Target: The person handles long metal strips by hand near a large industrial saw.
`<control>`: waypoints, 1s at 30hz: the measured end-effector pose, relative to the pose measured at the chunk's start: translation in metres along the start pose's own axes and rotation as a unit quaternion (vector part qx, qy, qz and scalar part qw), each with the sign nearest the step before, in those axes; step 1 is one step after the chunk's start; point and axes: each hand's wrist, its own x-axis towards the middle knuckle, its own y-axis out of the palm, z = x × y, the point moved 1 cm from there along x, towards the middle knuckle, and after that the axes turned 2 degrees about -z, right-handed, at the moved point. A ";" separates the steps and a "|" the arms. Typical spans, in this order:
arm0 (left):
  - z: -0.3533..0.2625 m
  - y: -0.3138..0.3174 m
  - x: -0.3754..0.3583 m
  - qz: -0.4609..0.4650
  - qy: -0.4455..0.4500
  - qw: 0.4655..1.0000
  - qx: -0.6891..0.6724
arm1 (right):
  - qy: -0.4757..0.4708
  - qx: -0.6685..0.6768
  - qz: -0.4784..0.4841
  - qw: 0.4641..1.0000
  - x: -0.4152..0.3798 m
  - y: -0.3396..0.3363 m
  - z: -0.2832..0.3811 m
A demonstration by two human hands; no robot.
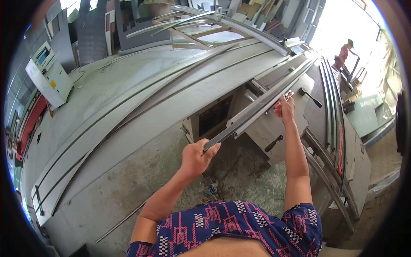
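Note:
My left hand (pixel 199 156) is closed around the near end of a long grey metal strip (pixel 246 121). The strip slopes away to the upper right and rests along the edge of a saw-like machine table. Over the machine's grey top, my right hand (pixel 285 108) is closed, its fingers curled near the side of the strip. Something small and shiny shows at its fingertips, too small to name. Right of that hand lies a black lever handle (pixel 311 97); a second black handle (pixel 274 143) sits lower on the machine's front.
A long sliding table (pixel 171 124) with loose strips (pixel 150 92) stretches across the left. Farther back are a wooden frame (pixel 205 36) and a control cabinet (pixel 50 75). Metal rails (pixel 329 107) stand on the right. Another person (pixel 343 55) is at the far right.

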 end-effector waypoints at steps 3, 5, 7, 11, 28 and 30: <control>-0.019 -0.043 -0.027 -0.007 -0.073 0.996 -0.053 | 0.036 0.046 -0.002 0.998 0.007 0.006 -0.007; -0.021 -0.068 -0.046 -0.028 -0.108 0.989 -0.099 | 0.056 0.070 0.006 0.996 0.004 0.014 -0.007; -0.011 -0.089 -0.071 -0.067 -0.113 0.979 -0.155 | 0.091 0.148 0.060 0.983 -0.008 0.020 -0.002; -0.007 -0.129 -0.130 -0.184 -0.078 0.946 -0.256 | 0.133 0.244 0.106 0.955 -0.010 0.030 -0.014; 0.045 -0.173 -0.219 -0.273 -0.089 0.926 -0.244 | 0.131 0.301 0.162 0.931 -0.001 0.045 -0.029; 0.056 -0.172 -0.223 -0.305 -0.060 0.892 -0.328 | 0.105 0.282 0.172 0.938 0.000 0.045 -0.038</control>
